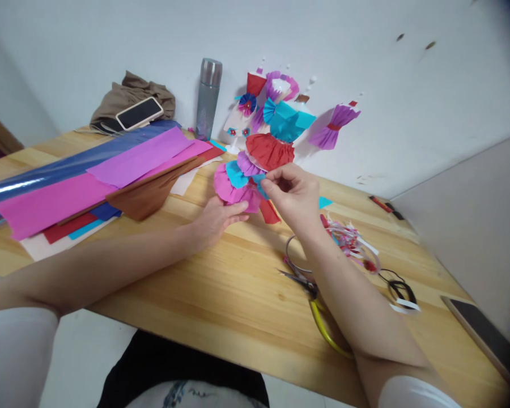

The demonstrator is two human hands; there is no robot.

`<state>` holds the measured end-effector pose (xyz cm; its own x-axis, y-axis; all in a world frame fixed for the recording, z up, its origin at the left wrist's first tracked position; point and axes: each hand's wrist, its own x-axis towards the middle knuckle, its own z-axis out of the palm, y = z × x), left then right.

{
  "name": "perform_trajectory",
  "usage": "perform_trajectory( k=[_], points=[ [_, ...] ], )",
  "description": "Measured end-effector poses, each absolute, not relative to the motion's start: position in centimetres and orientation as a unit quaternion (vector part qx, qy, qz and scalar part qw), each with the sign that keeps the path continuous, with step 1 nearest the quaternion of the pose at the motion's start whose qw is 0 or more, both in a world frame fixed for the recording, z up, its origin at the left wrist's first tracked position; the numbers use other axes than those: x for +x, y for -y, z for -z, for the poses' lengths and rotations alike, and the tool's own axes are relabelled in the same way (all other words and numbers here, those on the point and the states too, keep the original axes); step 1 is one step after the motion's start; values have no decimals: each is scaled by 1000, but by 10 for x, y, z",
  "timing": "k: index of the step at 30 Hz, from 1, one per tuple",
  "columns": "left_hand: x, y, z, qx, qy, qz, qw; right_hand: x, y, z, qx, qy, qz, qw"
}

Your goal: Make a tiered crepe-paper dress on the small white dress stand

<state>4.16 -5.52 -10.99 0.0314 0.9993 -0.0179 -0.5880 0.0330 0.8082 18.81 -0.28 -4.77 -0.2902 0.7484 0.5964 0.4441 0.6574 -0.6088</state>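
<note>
White short sleeves [15,357] and black cloth [176,360] lie nearest us, below the edge of the pale wooden tabletop [238,306].

Workpiece: ruffled magenta paper piece with blue layers [226,184], located near mid-tabletop, in front of the upright paper figures [289,120]. We cannot tell whether its underside touches the wood, nor whether the gathered red paper skirt [268,152] just behind is joined to it.

Left hand [212,225]: grip narrow, thumb and fingers on the lower magenta edge. Right hand [295,190]: grip nearly closed, fingertips pinching at the blue paper by the piece's right side; the exact fold held is hidden.

Surroundings: on our left, coloured paper sheets [140,158] overlap on a glossy blue wrapped roll [79,164]; a grey metal bottle [208,99] stands behind them. On our right, scissors with yellow handles [323,326] lie partly under the forearm, near a tangle of thin paper strips [348,241].

Judgement: the step in hand appears to be fine shaping or placing of the small blue layer, with the left grip as support. The next move calls for a light, steady pinch and little pull, since thin paper may crease or tear. The scissors seem unneeded for it.
</note>
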Motion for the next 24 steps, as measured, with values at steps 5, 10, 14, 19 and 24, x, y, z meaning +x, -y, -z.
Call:
perform_trajectory(
  k=[5,10,14,19,24],
  points=[
    [46,55,105,316,-283,-652,628,188,7,48,-357,805,-103,463],
    [50,49,106,285,-272,-676,623,187,10,47,-332,820,-63,462],
    [49,46,108,296,-271,-664,631,187,10,47,-333,821,-58,460],
    [49,44,106,300,-268,-667,627,187,11,47,-329,831,-54,446],
    [49,30,119,314,-322,-678,582,188,14,44,-316,841,-40,438]
  ],
)
